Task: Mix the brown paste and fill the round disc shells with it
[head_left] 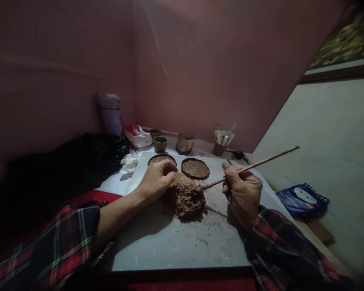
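Note:
A rough brown clay-like mass [189, 201] sits at the middle of the white board [148, 250]. My right hand [243, 190] grips a long thin wooden stick [267, 160], whose lower tip touches the top right of the mass. My left hand [158, 178] is at the upper left of the mass, its fingers closed on a thin light-brown piece [178, 178] beside it. Behind the mass lies a round brown disc with a raised rim [195, 168]. A second round disc [162, 158] is partly hidden behind my left hand.
Along the back stand a green-rimmed cup [160, 144], a stained jar [185, 144] and a pot of pens [220, 148]. Crumpled tissue [129, 163] and a black plastic bag [63, 169] lie left; a blue pouch [303, 200] is right.

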{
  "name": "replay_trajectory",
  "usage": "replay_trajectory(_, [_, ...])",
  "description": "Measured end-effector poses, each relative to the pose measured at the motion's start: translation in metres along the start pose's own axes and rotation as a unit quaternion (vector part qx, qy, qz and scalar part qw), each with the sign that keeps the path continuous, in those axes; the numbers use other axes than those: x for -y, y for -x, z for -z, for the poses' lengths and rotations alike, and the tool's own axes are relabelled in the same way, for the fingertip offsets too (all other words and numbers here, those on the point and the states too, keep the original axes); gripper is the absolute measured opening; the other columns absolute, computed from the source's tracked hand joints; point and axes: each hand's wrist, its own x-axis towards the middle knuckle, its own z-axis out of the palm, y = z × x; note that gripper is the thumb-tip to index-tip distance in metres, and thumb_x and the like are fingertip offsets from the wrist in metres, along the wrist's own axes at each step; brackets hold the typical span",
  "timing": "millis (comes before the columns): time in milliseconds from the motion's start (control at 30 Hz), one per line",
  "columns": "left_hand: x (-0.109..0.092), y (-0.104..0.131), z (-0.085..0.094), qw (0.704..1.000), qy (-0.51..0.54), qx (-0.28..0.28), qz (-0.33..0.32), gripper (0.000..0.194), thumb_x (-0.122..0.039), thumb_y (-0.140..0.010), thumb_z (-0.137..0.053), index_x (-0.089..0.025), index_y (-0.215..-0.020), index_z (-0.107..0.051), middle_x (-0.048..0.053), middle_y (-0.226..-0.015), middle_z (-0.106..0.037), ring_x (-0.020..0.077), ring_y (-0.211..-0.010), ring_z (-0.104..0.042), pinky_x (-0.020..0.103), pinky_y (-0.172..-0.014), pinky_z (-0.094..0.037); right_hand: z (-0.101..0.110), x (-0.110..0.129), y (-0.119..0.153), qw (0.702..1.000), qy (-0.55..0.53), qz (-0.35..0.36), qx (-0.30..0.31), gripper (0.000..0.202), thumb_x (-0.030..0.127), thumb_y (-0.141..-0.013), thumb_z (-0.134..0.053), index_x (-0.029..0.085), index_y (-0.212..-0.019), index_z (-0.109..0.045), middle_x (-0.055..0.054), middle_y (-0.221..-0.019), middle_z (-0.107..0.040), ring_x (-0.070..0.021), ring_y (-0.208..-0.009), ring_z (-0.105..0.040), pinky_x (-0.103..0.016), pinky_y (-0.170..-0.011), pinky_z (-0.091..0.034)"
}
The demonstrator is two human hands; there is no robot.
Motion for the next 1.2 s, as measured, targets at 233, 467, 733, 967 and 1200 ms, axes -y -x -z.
replay_trajectory(233, [0.001,0.000,-0.001,0.998,0.049,-0.025,0.023,0.016,-0.015,-0.069,-0.049,-0.014,-0.078,-0.062,0.002,-0.066,-0.062,0.0119,-0.058,-0.054,0.023,-0.054,-0.042,-0.002,-0.001,-0.002,0.986,-0.096,-0.094,0.102,0.032,0.041,-0.073,-0.071,0.018,-0.066,-0.050,0.005,-0.043,-0.057,-0.0052,-0.026,-0.043,-0.013,-0.023,-0.029])
replay_trajectory(467, [0.003,0.000,-0.002,0.996,0.080,-0.021,0.038,0.014,-0.015,-0.068,-0.050,-0.014,-0.077,-0.061,-0.001,-0.058,-0.059,0.0100,-0.049,-0.052,0.021,-0.047,-0.040,0.002,-0.011,-0.007,0.944,-0.038,-0.253,0.207,0.034,0.044,-0.070,-0.073,0.016,-0.073,-0.053,0.002,-0.048,-0.061,-0.0057,-0.025,-0.044,-0.011,-0.020,-0.028])
replay_trajectory(733, [0.001,0.000,-0.002,0.996,0.079,-0.019,0.041,0.014,-0.016,-0.069,-0.050,-0.014,-0.078,-0.061,-0.001,-0.057,-0.058,0.0103,-0.049,-0.051,0.022,-0.048,-0.039,0.003,-0.012,-0.010,0.932,-0.073,-0.276,0.222,0.026,0.035,-0.070,-0.072,0.015,-0.069,-0.054,-0.001,-0.052,-0.065,-0.0073,-0.028,-0.049,-0.013,-0.022,-0.032])
replay_trajectory(967, [0.002,0.000,-0.002,0.997,0.071,-0.020,0.035,0.015,-0.016,-0.069,-0.051,-0.013,-0.080,-0.061,0.000,-0.062,-0.059,0.0109,-0.053,-0.052,0.022,-0.051,-0.039,0.005,-0.010,-0.010,0.941,-0.051,-0.255,0.216,0.016,0.026,-0.073,-0.063,0.019,-0.076,-0.049,0.002,-0.051,-0.064,-0.0089,-0.032,-0.051,-0.014,-0.026,-0.035])
replay_trajectory(1200, [0.001,0.000,-0.003,0.997,0.065,-0.013,0.029,0.016,-0.016,-0.070,-0.050,-0.012,-0.081,-0.062,0.005,-0.076,-0.064,0.0136,-0.066,-0.058,0.025,-0.060,-0.044,0.008,-0.016,-0.010,0.944,-0.018,-0.242,0.223,0.031,0.041,-0.075,-0.068,0.019,-0.074,-0.046,0.006,-0.048,-0.057,-0.0041,-0.027,-0.039,-0.011,-0.024,-0.028])
